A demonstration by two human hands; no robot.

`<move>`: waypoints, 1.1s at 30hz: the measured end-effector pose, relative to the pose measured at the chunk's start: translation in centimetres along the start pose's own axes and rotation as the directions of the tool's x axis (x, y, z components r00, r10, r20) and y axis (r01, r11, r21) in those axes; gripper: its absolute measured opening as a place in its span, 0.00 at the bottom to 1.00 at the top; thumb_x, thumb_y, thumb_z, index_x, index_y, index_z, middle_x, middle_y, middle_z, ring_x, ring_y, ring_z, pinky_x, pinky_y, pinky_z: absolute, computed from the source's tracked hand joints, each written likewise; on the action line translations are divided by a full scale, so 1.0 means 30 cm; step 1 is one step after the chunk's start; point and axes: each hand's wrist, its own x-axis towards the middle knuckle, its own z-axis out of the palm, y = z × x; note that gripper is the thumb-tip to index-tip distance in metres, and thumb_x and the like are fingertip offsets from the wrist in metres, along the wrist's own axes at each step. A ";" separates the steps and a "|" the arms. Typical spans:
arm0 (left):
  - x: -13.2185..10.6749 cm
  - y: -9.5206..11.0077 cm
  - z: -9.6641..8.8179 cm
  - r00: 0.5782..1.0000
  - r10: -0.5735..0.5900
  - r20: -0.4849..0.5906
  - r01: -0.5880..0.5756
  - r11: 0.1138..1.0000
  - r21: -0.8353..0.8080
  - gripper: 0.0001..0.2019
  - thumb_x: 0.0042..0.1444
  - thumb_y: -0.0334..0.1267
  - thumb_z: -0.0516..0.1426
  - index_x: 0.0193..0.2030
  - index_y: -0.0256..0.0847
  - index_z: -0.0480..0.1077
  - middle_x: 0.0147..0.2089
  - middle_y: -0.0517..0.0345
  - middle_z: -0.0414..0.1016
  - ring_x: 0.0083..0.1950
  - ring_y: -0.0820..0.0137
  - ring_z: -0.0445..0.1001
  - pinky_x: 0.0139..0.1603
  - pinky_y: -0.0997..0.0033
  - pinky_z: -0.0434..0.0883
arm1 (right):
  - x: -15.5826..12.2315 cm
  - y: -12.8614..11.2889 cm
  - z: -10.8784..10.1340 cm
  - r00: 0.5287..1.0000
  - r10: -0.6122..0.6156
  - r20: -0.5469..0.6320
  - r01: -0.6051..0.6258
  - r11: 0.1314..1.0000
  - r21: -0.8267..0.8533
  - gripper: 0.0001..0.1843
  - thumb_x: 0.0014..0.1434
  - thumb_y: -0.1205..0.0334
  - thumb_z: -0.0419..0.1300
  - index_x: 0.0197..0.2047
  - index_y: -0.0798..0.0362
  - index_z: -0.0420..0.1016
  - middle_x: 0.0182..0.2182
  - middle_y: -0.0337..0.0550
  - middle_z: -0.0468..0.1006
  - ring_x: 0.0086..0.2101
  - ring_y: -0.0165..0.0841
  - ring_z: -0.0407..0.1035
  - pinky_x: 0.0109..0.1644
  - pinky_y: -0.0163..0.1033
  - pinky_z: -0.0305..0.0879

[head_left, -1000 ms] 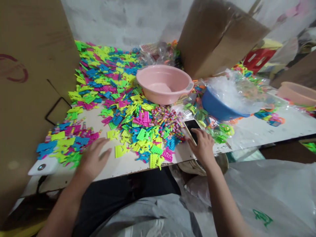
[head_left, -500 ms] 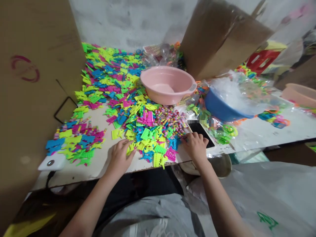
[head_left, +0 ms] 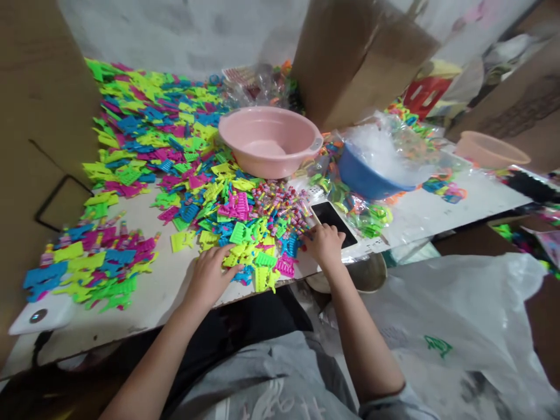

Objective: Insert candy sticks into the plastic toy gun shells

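My left hand (head_left: 210,274) rests at the near edge of a pile of bright plastic comb-like pieces (head_left: 238,232). Its thumb and forefinger are spread beside yellow ones, and nothing shows in its grip. My right hand (head_left: 326,245) is bent down at the pile's right side, over the near corner of a phone (head_left: 335,219) with a dark screen. Its fingers curl towards the table and their tips are hidden, so what they pinch cannot be made out. Small pink, striped pieces (head_left: 280,201) lie heaped just beyond it.
Behind the pile stands a pink basin (head_left: 266,166); right of it, a blue basin (head_left: 371,178) holds clear plastic bags. A separate heap of pieces with small sticks (head_left: 118,256) lies left, by a white device (head_left: 41,315). Cardboard boxes (head_left: 44,128) flank the table (head_left: 170,286).
The whole view has swung to the right, so the table's things appear further left. Both hands stay at nearly the same places by the pile, the right one still near the phone.
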 end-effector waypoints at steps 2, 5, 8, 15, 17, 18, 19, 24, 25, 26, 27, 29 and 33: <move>0.000 -0.003 -0.011 1.000 -0.011 0.003 0.011 1.000 -0.011 0.20 0.57 0.45 0.59 0.55 0.40 0.72 0.46 0.47 0.79 0.50 0.52 0.75 0.52 0.54 0.71 | 0.002 0.005 -0.001 1.000 0.011 0.007 -0.011 1.000 0.025 0.12 0.60 0.55 0.62 0.40 0.56 0.78 0.42 0.55 0.78 0.45 0.48 0.66 0.44 0.47 0.52; -0.003 0.002 -0.025 1.000 0.001 -0.021 -0.001 1.000 -0.015 0.17 0.60 0.44 0.55 0.54 0.41 0.73 0.47 0.47 0.80 0.50 0.54 0.76 0.51 0.56 0.72 | 0.006 0.015 -0.006 1.000 0.018 0.014 -0.019 0.998 0.066 0.10 0.59 0.58 0.62 0.38 0.55 0.79 0.41 0.53 0.79 0.45 0.47 0.67 0.44 0.47 0.52; -0.008 0.006 -0.038 0.997 0.010 -0.083 -0.008 1.000 0.030 0.17 0.63 0.43 0.51 0.52 0.41 0.75 0.49 0.47 0.80 0.51 0.55 0.76 0.51 0.57 0.72 | 0.008 0.023 -0.012 1.000 0.014 0.006 -0.015 0.994 0.105 0.09 0.59 0.60 0.60 0.36 0.54 0.80 0.40 0.53 0.80 0.44 0.47 0.67 0.44 0.47 0.52; -0.017 -0.016 -0.099 0.969 -0.026 -0.244 0.035 0.999 0.036 0.18 0.66 0.41 0.47 0.52 0.42 0.75 0.50 0.48 0.80 0.53 0.57 0.76 0.53 0.61 0.72 | 0.002 0.032 -0.024 0.998 0.017 -0.058 -0.003 0.971 0.238 0.11 0.58 0.60 0.57 0.31 0.55 0.78 0.36 0.55 0.79 0.42 0.49 0.68 0.45 0.49 0.55; -0.017 -0.035 -0.117 0.955 -0.087 -0.282 0.085 0.996 -0.020 0.17 0.65 0.42 0.48 0.51 0.43 0.75 0.49 0.49 0.80 0.48 0.59 0.78 0.50 0.63 0.72 | -0.003 0.039 -0.028 0.997 0.020 -0.069 0.002 0.951 0.308 0.10 0.57 0.60 0.56 0.30 0.55 0.77 0.34 0.54 0.79 0.40 0.47 0.69 0.45 0.47 0.56; -0.018 -0.046 -0.123 0.946 -0.123 -0.299 0.108 0.992 -0.064 0.17 0.65 0.43 0.48 0.50 0.43 0.75 0.48 0.49 0.79 0.46 0.60 0.78 0.49 0.64 0.73 | -0.006 0.043 -0.031 0.997 0.024 -0.072 0.003 0.938 0.348 0.09 0.56 0.60 0.57 0.30 0.55 0.76 0.33 0.53 0.79 0.38 0.46 0.69 0.44 0.46 0.57; -0.020 -0.056 -0.127 0.935 -0.166 -0.313 0.130 0.983 -0.132 0.16 0.64 0.43 0.49 0.50 0.43 0.75 0.48 0.49 0.79 0.43 0.61 0.78 0.47 0.64 0.73 | -0.009 0.049 -0.033 0.997 0.029 -0.073 0.001 0.921 0.390 0.09 0.55 0.59 0.57 0.30 0.54 0.75 0.31 0.52 0.78 0.36 0.44 0.69 0.43 0.45 0.58; -0.064 -0.056 -0.103 0.847 -0.525 -0.084 0.260 0.548 -0.795 0.18 0.53 0.47 0.61 0.48 0.41 0.73 0.42 0.55 0.77 0.37 0.68 0.76 0.36 0.70 0.77 | -0.027 0.081 -0.041 0.997 0.061 -0.045 -0.020 0.779 0.627 0.13 0.51 0.49 0.60 0.28 0.50 0.68 0.22 0.41 0.70 0.25 0.36 0.64 0.34 0.41 0.58; -0.081 -0.039 -0.095 0.830 -0.556 0.044 0.294 0.369 -0.882 0.18 0.50 0.45 0.63 0.46 0.41 0.74 0.40 0.57 0.77 0.36 0.70 0.75 0.36 0.71 0.77 | -0.033 0.086 -0.042 0.997 0.066 -0.035 -0.024 0.733 0.680 0.15 0.50 0.47 0.59 0.28 0.49 0.65 0.22 0.40 0.70 0.25 0.34 0.63 0.33 0.40 0.59; -0.099 -0.018 -0.086 0.811 -0.559 0.174 0.332 0.194 -0.923 0.16 0.47 0.42 0.66 0.43 0.40 0.74 0.38 0.59 0.76 0.35 0.71 0.75 0.36 0.71 0.78 | -0.041 0.088 -0.042 0.997 0.069 -0.024 -0.029 0.681 0.732 0.16 0.50 0.45 0.58 0.29 0.49 0.64 0.23 0.39 0.70 0.25 0.34 0.63 0.32 0.39 0.60; -0.117 0.007 -0.079 0.786 -0.545 0.291 0.370 0.037 -0.928 0.14 0.44 0.38 0.68 0.39 0.40 0.74 0.37 0.60 0.76 0.34 0.72 0.75 0.37 0.72 0.78 | -0.052 0.088 -0.042 0.998 0.068 -0.009 -0.035 0.627 0.778 0.16 0.51 0.45 0.57 0.30 0.49 0.63 0.25 0.39 0.70 0.25 0.33 0.63 0.31 0.39 0.61; -0.148 0.062 -0.068 0.736 -0.485 0.473 0.435 -0.197 -0.878 0.11 0.42 0.31 0.69 0.32 0.40 0.72 0.34 0.62 0.75 0.35 0.73 0.76 0.39 0.72 0.79 | -0.087 0.076 -0.041 0.999 0.045 0.030 -0.050 0.523 0.851 0.16 0.53 0.45 0.53 0.35 0.49 0.64 0.27 0.39 0.71 0.25 0.32 0.63 0.30 0.38 0.63; -0.173 0.152 -0.058 0.744 -0.285 0.605 0.507 -0.349 -0.788 0.13 0.43 0.31 0.69 0.36 0.39 0.73 0.40 0.58 0.79 0.43 0.68 0.78 0.45 0.68 0.79 | -0.213 0.003 -0.027 0.909 -0.151 0.388 -0.387 0.037 0.921 0.18 0.51 0.50 0.61 0.43 0.51 0.72 0.27 0.38 0.71 0.24 0.29 0.62 0.28 0.35 0.61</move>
